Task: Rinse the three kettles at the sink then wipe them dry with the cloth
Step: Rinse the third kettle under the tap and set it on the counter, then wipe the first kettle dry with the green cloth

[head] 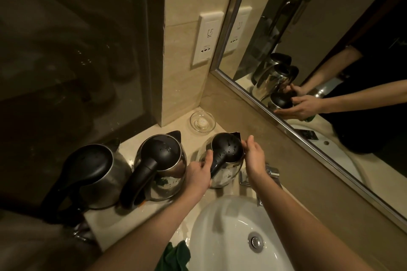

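In the middle of the frame, the shiny steel kettle with a black lid (224, 153) sits between the left hand (199, 175) and right hand (255, 157), both curled round its sides, the left one hiding the handle's end.

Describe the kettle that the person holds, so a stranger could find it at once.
Find the white sink; three kettles stand in a row beside it. Take the kettle nearest the tap. Unlike its neighbours, it is held by the left hand and right hand.
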Available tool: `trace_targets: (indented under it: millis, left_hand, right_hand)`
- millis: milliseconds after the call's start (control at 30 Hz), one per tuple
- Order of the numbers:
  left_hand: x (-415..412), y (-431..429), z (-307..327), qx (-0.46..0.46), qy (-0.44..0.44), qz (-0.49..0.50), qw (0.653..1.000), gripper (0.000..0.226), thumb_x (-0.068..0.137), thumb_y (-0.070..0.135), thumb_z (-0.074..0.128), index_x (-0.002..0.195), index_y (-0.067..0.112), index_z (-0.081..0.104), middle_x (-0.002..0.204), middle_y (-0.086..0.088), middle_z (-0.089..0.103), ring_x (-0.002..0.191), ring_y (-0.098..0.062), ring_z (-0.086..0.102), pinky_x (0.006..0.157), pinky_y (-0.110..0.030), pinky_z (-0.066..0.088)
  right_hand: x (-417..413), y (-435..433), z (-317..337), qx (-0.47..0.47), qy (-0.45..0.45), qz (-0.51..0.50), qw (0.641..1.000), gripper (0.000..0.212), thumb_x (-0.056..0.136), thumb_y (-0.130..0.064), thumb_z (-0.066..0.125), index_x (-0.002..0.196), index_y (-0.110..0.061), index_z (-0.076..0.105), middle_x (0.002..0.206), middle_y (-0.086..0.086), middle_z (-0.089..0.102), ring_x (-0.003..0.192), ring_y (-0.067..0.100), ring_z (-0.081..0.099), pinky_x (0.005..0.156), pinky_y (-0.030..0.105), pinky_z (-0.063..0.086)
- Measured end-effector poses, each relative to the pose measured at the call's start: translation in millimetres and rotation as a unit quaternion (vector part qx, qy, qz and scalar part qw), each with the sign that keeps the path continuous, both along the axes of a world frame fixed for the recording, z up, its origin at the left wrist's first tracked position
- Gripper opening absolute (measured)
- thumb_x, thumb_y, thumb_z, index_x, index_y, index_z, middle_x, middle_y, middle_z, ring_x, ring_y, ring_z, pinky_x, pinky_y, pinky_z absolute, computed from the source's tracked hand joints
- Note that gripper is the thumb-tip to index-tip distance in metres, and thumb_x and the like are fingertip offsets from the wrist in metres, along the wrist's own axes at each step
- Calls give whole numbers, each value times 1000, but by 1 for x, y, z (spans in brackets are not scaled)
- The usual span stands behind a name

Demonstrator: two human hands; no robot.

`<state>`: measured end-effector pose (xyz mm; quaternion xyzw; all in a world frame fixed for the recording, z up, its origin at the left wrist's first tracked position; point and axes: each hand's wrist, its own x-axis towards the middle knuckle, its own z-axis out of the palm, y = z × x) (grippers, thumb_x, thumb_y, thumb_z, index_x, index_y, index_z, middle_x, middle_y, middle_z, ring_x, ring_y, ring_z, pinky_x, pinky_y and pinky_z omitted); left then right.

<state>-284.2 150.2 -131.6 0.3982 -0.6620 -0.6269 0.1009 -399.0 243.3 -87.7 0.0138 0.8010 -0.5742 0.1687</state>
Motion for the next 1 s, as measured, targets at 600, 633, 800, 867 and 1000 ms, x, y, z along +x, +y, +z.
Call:
trace_targets:
  millis: [600, 633, 800, 867, 1000]
  left_hand:
    - [86, 8, 38, -135, -19, -76, 988, 45, 103, 51, 36, 96, 17, 64, 100, -3, 64, 101, -19, 60, 88, -33, 45]
    - [95, 7, 41, -135, -16, -79, 988, 44, 104, 50, 36, 86, 18, 61, 91, -2, 62, 95, -18, 60, 84, -33, 44]
    - [145, 1, 51, -162, 1, -82, 983, 47, 105, 44, 37, 65, 21, 49, 68, 3, 52, 68, -11, 49, 67, -32, 34]
    - [165, -1, 52, -160, -2, -76, 984, 49, 105, 45, 37, 68, 17, 53, 70, 1, 55, 69, -12, 50, 67, -33, 36]
    - [201, -5, 39, -161, -42, -62, 984, 53, 104, 49, 35, 84, 9, 64, 87, -8, 65, 89, -23, 58, 75, -35, 40]
  right_hand:
    - [177, 12, -16, 152, 118, 175, 966, 17, 92, -34, 52, 103, -22, 59, 95, -7, 62, 85, 8, 58, 76, 32, 53]
    - [183, 12, -19, 159, 104, 190, 963, 21, 92, -36, 52, 105, -22, 58, 96, -7, 62, 84, 8, 58, 78, 34, 53]
    - [213, 11, -36, 214, 41, 263, 940, 32, 92, -37, 51, 118, -20, 53, 103, -3, 59, 88, 15, 59, 83, 36, 52]
    - [226, 12, -43, 233, 13, 288, 929, 36, 91, -38, 52, 123, -21, 51, 109, 1, 59, 91, 18, 61, 86, 37, 53]
    - [251, 16, -62, 274, 6, 332, 903, 44, 88, -43, 53, 127, -24, 49, 121, 7, 58, 99, 23, 60, 86, 38, 53]
